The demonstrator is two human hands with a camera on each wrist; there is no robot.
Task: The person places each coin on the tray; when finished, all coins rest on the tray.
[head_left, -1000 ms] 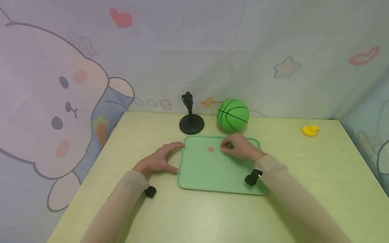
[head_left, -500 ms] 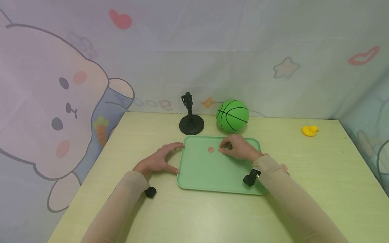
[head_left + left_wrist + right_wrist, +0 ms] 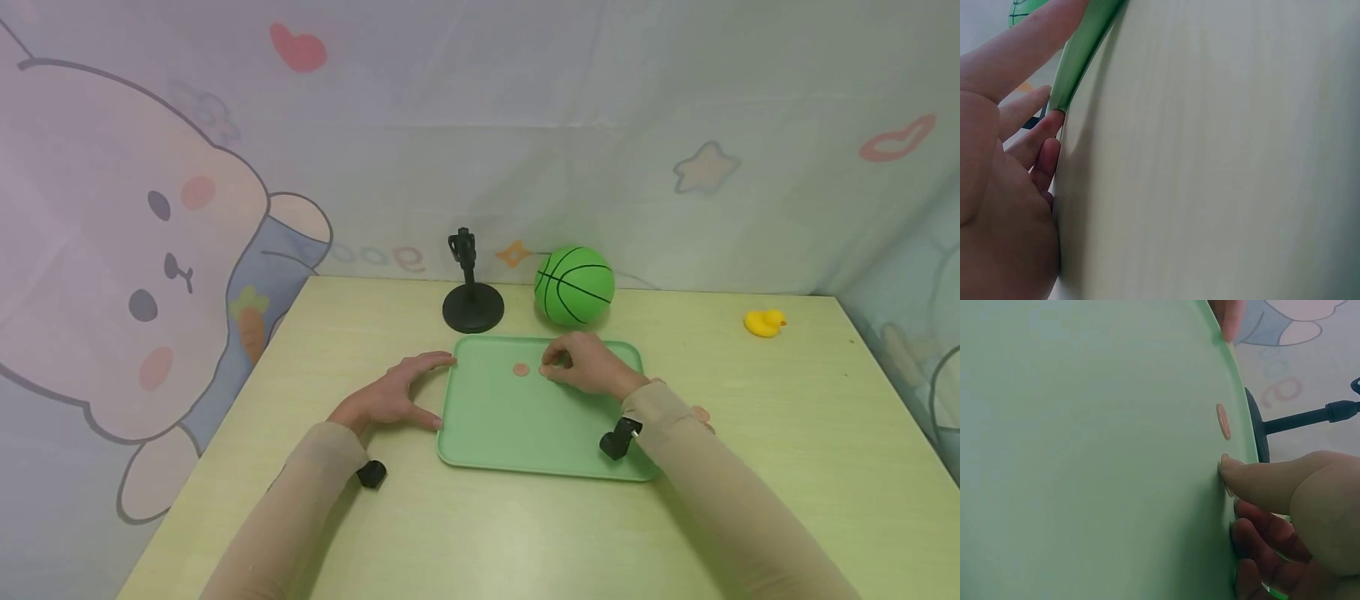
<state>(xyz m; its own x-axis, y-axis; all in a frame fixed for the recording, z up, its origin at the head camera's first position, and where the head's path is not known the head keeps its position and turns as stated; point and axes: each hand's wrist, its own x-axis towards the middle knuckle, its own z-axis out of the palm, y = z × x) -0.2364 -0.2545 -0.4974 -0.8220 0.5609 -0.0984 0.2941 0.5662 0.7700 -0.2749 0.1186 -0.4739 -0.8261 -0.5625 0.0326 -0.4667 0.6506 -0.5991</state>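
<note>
A green tray [image 3: 517,433] lies on the table. On it near the back edge is a flat copper-coloured coin [image 3: 521,369], also seen in the right wrist view. Just right of that, my right hand [image 3: 588,364] pinches a second coin [image 3: 1224,459] against the tray surface, thumb on it and the other fingers curled behind. The second coin is mostly hidden under the thumb. My left hand [image 3: 393,392] rests at the tray's left edge, fingers and thumb spread, touching the rim [image 3: 1079,59].
Behind the tray stand a black microphone-like stand [image 3: 472,307] and a green ball [image 3: 574,286]. A yellow rubber duck [image 3: 763,322] sits at the back right. More copper coins [image 3: 701,413] lie right of the tray, partly hidden by the right sleeve.
My right hand has shifted very slightly left with the coin toward the first one, and its forearm uncovered coins beside the tray. The left hand has kept its place.
</note>
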